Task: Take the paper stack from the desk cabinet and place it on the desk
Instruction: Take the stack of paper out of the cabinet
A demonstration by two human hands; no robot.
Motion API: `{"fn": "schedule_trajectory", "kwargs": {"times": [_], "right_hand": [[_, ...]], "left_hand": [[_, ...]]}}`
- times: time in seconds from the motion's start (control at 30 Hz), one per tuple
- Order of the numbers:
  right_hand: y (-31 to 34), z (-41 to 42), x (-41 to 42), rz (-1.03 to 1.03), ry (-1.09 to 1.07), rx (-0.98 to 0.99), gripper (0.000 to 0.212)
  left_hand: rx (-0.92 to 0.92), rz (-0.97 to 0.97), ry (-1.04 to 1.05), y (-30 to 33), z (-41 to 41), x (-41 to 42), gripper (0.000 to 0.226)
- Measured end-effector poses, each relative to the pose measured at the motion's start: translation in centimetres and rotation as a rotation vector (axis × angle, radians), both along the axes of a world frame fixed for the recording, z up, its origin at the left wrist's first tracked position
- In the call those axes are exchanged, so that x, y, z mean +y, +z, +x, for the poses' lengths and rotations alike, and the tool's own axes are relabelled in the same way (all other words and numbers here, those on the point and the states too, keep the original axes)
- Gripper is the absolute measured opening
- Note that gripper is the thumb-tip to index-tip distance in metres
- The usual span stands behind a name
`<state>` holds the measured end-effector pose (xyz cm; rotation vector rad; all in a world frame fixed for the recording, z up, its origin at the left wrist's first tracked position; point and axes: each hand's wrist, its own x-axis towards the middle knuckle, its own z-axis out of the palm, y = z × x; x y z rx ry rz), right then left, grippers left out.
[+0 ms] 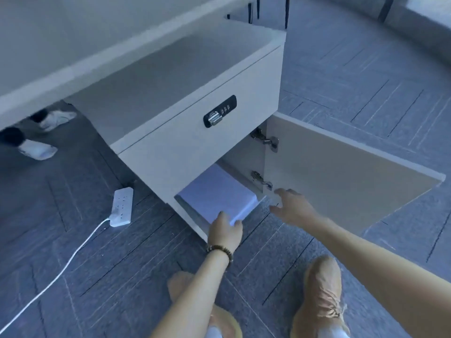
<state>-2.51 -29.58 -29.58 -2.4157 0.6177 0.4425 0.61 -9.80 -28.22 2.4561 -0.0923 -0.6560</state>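
I see the desk cabinet (195, 132) with its door (341, 176) swung open. The paper stack (219, 193) lies in the lower compartment, its near edge jutting out. My left hand (225, 231) has its fingers (220, 217) closed on that near edge; my right hand (292, 206) hovers spread and empty just beside the stack's right corner.

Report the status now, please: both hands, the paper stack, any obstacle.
Left hand gripping front edge of paper stack; right hand open, beside it. Stack still inside cabinet, partly out. Cabinet door swung open; path clear.
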Motion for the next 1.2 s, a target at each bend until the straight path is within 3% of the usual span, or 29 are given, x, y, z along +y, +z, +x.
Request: {"fn": "schedule_trajectory", "kwargs": {"times": [0.17, 0.33, 0.53, 0.7, 0.93, 1.03, 1.2], "right_hand": [[-9.4, 5.1, -0.3, 0.167, -0.088, 0.073, 0.061], [-17.1, 8.6, -0.6, 0.195, -0.165, 0.054, 0.059], [-22.3, 12.4, -0.4, 0.204, -0.121, 0.051, 0.057], [-24.7, 13.2, 0.5, 0.051, -0.062, 0.031, 0.056], [-24.9, 14.8, -0.3, 0.241, -0.299, 0.063, 0.049], [-25.5, 15.0, -0.3, 0.298, -0.355, 0.078, 0.049], [-25.7, 15.0, 0.6, 0.214, -0.414, 0.007, 0.039]], "left_hand": [[0.342, -0.091, 0.329, -12.4, 3.0, -0.9, 0.065], [0.19, -0.011, 0.487, -18.7, 5.3, -1.8, 0.054], [0.31, -0.128, 0.87, -28.2, 7.8, -0.7, 0.066], [0.326, -0.19, 1.005, -25.3, 8.9, -2.8, 0.04], [0.412, -0.336, 1.216, -25.5, 9.7, -2.6, 0.036], [0.438, -0.348, 1.181, -25.3, 10.3, -2.8, 0.028], [0.415, -0.315, 1.11, -25.7, 9.7, -2.2, 0.043]]}}
